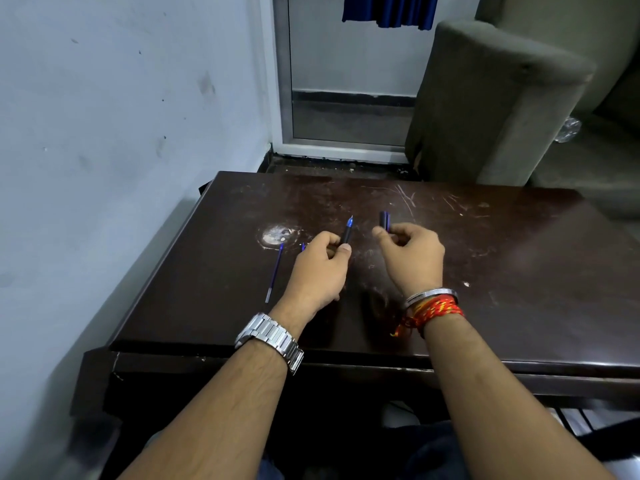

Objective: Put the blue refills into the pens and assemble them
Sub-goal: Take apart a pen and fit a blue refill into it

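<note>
My left hand grips a dark pen barrel whose blue refill tip points up and away from me. My right hand pinches a dark pen cap with a blue clip, held upright a short way right of the barrel. The two parts are apart. A loose blue refill lies on the dark wooden table, left of my left hand. A small blue tip of another piece peeks out beside my left knuckles; the rest is hidden.
A worn pale spot marks the tabletop near the loose refill. A wall runs along the table's left side. A grey upholstered chair stands past the far right edge, and a door frame is behind the table.
</note>
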### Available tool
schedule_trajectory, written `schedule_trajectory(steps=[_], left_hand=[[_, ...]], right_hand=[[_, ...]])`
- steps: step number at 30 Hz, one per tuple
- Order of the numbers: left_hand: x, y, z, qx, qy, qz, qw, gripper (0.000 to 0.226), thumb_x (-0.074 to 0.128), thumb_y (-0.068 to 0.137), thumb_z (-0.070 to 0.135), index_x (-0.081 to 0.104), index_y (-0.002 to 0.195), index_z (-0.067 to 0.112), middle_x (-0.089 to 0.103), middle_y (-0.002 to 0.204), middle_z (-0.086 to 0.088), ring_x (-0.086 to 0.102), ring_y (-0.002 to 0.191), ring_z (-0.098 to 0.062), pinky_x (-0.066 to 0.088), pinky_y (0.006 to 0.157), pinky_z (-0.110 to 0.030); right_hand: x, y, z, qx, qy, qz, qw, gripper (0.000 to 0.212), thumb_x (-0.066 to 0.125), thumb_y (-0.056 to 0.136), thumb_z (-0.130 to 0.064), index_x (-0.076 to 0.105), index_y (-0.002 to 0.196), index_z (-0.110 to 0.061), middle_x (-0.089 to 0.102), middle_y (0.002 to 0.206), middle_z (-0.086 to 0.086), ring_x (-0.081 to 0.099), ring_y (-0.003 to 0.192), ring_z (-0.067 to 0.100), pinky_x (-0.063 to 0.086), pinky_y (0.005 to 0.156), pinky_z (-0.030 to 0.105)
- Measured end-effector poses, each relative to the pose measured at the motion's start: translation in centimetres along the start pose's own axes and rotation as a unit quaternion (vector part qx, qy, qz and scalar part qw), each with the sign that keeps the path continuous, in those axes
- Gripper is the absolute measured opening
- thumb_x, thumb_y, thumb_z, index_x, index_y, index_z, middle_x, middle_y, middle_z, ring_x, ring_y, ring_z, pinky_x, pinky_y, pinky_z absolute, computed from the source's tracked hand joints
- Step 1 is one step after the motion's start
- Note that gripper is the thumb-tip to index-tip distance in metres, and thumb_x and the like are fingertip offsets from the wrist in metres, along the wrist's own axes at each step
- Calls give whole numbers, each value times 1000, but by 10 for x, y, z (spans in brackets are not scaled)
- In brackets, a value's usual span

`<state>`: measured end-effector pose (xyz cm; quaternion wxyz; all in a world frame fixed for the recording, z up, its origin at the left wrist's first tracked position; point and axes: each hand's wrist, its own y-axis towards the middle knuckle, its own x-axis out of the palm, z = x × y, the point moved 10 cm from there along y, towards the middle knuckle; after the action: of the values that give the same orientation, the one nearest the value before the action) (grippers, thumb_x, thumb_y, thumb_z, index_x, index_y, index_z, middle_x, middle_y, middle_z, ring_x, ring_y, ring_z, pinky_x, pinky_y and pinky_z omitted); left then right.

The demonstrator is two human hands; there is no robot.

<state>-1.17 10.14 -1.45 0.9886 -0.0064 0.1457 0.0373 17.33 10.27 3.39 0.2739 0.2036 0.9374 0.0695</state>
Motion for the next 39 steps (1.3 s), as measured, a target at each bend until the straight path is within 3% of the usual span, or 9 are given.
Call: schedule_trajectory(steps=[3,7,16,19,22,26,30,35,39], left_hand=[[-3,-1,-4,-13,-11,19,1000,9,61,96,29,58,87,30,61,77,5,58,42,-6,51,42,-27],[-9,-1,-6,-28,-32,36,998,9,65,95,24,62,87,22,63,72,4,62,43,-6,60,48,-34],[-10,-6,-1,-16,-31,32,999,16,72,92,20,64,80,26,72,72,1,74,57,-15,58,55,-27],[-10,-6,1,-4,-7,27,1000,9,75,90,22,69,83,23,73,69,6,74,59,-9,59,58,-24],[-14,-5,6,19,56,37,998,9,78,86,27,69,85,29,71,75,13,69,64,2,50,56,-9],[-13,-5,11,46,92,29,994,2,77,84,22,75,84,22,74,75,9,69,69,2,49,61,-13],[-20,-7,17,65,102,55,991,22,81,79,21,67,65,29,68,62,13,63,58,12,45,53,-7],[-15,-6,26,98,142,40,984,41,74,84,19,57,47,21,52,41,12,49,41,0,33,43,-12],[-10,-6,28,102,119,6,988,32,71,89,20,69,59,9,51,45,6,39,40,-5,31,43,-14]], right_hand=[[15,0,13,16,-92,-68,993,18,79,80,-33,70,79,-17,65,71,-3,61,69,12,47,65,23],[37,-5,21,25,-181,-144,973,28,81,77,-35,61,63,-21,62,73,1,60,72,18,45,65,25],[43,-9,20,15,-172,-146,974,45,76,77,-48,59,57,-13,59,58,1,60,59,19,45,55,25],[35,-7,10,-4,-116,-105,988,36,68,84,-45,65,67,-15,64,63,-2,64,65,16,53,65,30],[39,-10,5,30,32,-101,994,46,54,94,-50,70,73,-12,70,65,2,67,67,16,53,65,33],[50,-18,-5,20,111,-126,986,32,70,85,-46,75,76,-16,70,63,-4,63,58,6,52,59,27],[48,-18,-11,11,147,-107,983,24,75,85,-32,74,79,-9,72,70,5,62,61,11,53,63,30],[52,-19,-18,-15,162,-131,978,27,63,95,-23,72,76,-5,63,63,4,53,57,14,47,59,34],[54,-18,-15,9,212,-145,966,25,57,98,-16,71,77,-19,68,72,-1,61,69,13,54,71,38]])
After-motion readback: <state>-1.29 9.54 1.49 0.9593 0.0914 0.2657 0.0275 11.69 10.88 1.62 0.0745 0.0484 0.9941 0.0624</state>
